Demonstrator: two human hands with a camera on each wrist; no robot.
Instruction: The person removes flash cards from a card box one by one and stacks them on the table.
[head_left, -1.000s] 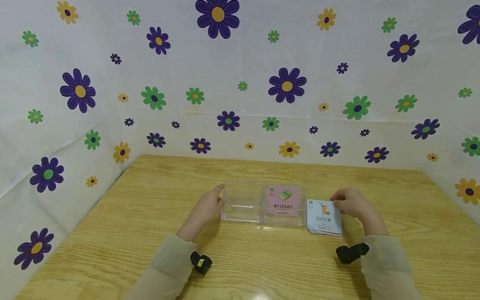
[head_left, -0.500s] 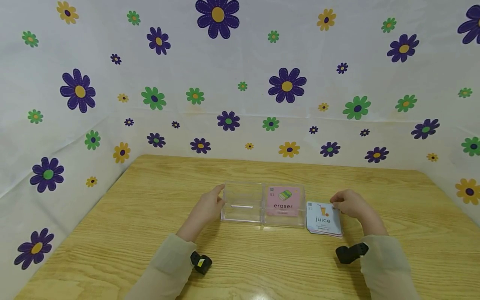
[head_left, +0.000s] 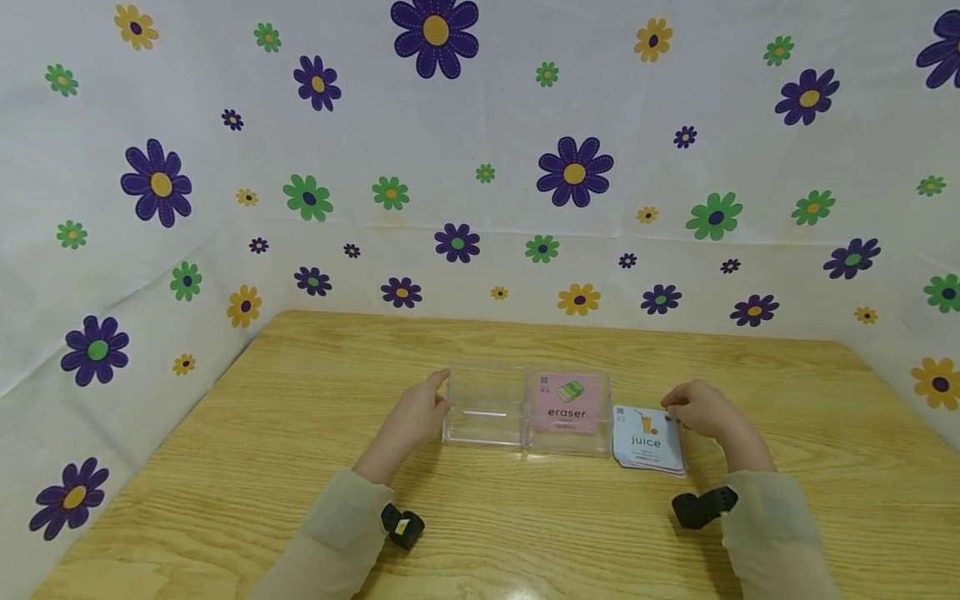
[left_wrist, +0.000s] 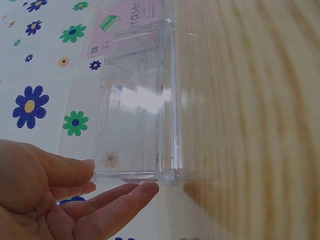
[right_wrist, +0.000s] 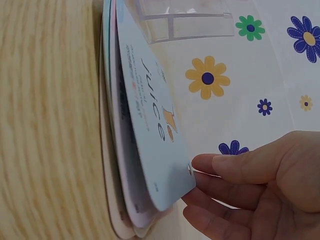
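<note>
At the left end of a clear plastic two-part box (head_left: 483,437), my left hand (head_left: 411,417) pinches the rim near a corner between thumb and finger, with other fingers along the end wall (left_wrist: 115,202). A pink "eraser" card (head_left: 566,402) stands in the box's right compartment. Just right of the box lies a stack of cards, topped by a pale blue "juice" card (head_left: 647,442). My right hand (head_left: 703,408) pinches that card's far right corner. In the right wrist view the juice card (right_wrist: 155,110) tilts up off the cards beneath (right_wrist: 125,200).
The box and cards lie on a wood-grain table (head_left: 525,525). Behind and at both sides hangs a white cloth (head_left: 487,108) printed with flowers. Black wrist cameras (head_left: 403,525) sit at both sleeves.
The far edge of the juice card has come slightly down and nearer to me, along with my right fingertips. My left hand and the box stay in place.
</note>
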